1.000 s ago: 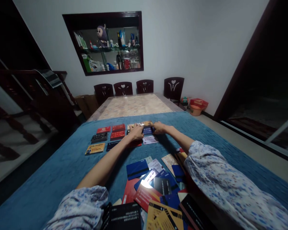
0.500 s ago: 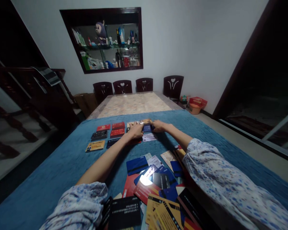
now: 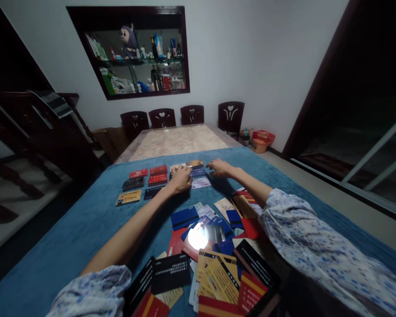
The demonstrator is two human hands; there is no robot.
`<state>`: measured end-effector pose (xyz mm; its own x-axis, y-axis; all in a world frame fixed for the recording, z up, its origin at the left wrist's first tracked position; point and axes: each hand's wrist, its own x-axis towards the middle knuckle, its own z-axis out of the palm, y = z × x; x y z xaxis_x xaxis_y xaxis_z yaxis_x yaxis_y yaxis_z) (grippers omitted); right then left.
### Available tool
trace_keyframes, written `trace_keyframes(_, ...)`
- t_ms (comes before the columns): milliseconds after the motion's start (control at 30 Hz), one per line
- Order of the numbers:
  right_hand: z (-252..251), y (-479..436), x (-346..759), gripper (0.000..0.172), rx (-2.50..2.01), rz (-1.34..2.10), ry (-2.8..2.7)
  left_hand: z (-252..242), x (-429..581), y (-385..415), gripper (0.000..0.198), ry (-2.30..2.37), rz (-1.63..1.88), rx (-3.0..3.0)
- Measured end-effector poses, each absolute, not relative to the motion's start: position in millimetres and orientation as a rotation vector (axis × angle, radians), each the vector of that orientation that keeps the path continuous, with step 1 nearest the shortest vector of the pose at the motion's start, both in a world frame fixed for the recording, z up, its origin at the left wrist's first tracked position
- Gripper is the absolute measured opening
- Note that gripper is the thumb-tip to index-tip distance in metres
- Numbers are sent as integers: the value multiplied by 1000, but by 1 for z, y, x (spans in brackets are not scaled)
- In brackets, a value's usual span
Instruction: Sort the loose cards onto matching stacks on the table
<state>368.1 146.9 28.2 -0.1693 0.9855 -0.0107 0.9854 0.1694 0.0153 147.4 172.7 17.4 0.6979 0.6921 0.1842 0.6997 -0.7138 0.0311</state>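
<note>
My left hand [image 3: 181,179] rests over the middle stacks of cards, fingers apart, its tips at the cream-topped stack [image 3: 174,167] and beside the blue stack [image 3: 198,172]. It hides part of the cards under it. Just right of the blue stack, my right hand [image 3: 219,168] hovers with fingers loosely spread and nothing in them. A gold stack [image 3: 194,163] lies behind the blue one, and a pale lilac card [image 3: 200,182] lies in front. Further left are red stacks [image 3: 157,179], a black stack [image 3: 133,182], a yellow card [image 3: 128,197] and dark blue cards [image 3: 152,192].
A loose, overlapping heap of cards spreads close to me, with black cards [image 3: 171,273], gold cards [image 3: 219,277] and blue cards [image 3: 185,217]. A blue cloth [image 3: 69,237] covers the near table. Chairs [image 3: 231,116] stand at the far end.
My right hand has let go of the stacks at the right and drawn away from them. The left hand has shifted slightly, with its fingers loosened. The whole view has moved a little.
</note>
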Motion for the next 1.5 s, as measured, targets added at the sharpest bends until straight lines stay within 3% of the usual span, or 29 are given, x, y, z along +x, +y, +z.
trace_keyframes(433,32,72,381,33,2028,107,2464,7,143,123,28,-1046,-487,-2942)
trace_keyframes(733,15,32,397,32,2042,117,2526,8,167,82,37,-735,-305,-3120)
trace_keyframes(967,3,19,407,31,2076,79,2545,2,196,60,67,-341,-72,-3231)
trace_keyframes(1100,1,21,406,32,2112,78,2567,1,208,57,74,-222,28,-3250)
trace_keyframes(1333,-2,25,399,29,2126,44,2630,-1,210,62,60,-230,45,-3201)
trace_keyframes(1500,-6,27,396,28,2114,42,2639,-2,197,66,37,-290,-56,-3101)
